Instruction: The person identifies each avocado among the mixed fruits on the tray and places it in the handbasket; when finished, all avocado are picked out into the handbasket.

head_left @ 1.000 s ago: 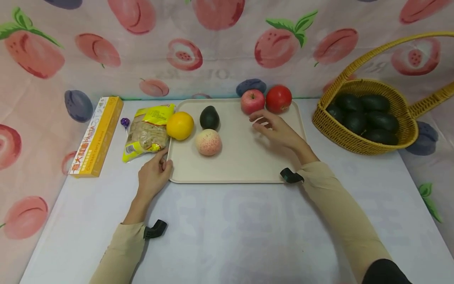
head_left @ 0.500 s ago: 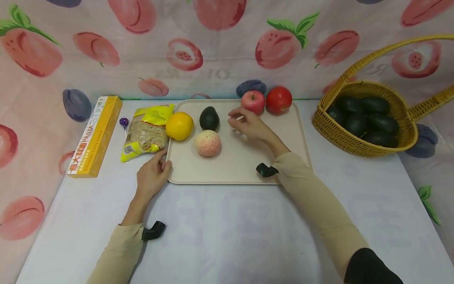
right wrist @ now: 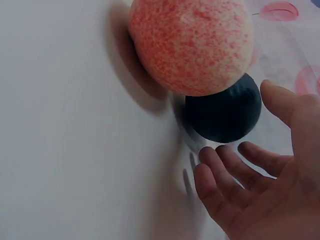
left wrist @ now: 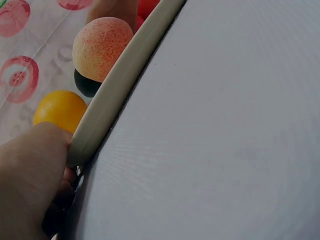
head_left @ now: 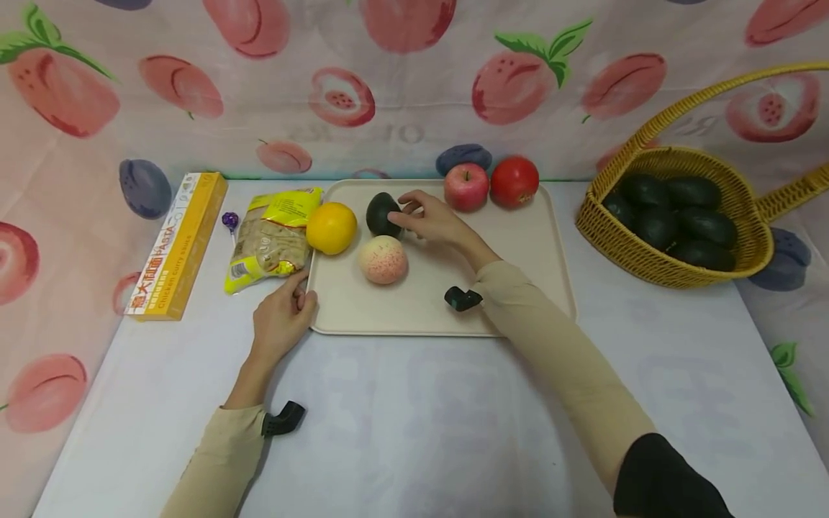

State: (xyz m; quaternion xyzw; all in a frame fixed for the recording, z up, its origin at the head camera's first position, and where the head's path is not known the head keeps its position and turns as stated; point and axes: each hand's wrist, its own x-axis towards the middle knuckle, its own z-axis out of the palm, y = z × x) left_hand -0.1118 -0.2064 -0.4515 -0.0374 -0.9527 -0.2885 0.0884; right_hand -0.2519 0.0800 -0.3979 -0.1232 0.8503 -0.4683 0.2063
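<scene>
On the cream tray [head_left: 492, 302] a dark avocado [head_left: 381, 214] stands behind a speckled peach [head_left: 383, 260]. My right hand [head_left: 434, 219] is at the avocado's right side, fingers spread and thumb overlapping it in the head view. In the right wrist view, the fingertips [right wrist: 206, 154] are just short of the avocado [right wrist: 225, 112], with the thumb on its other side. My left hand [head_left: 281, 316] holds the tray's left edge near the front corner. Its thumb lies along the rim, and the other fingers are partly hidden in the left wrist view.
An orange [head_left: 332, 228] sits at the tray's left; an apple [head_left: 466, 187] and a red pomegranate-like fruit [head_left: 514, 181] at its back right. A noodle bag [head_left: 272, 237], lollipop [head_left: 229, 221] and pasta box [head_left: 175, 248] lie left. A wicker basket [head_left: 622, 252] holds several avocados.
My right hand has moved left across the tray, from near the apple to the avocado. The left hand has stayed at the tray's edge.
</scene>
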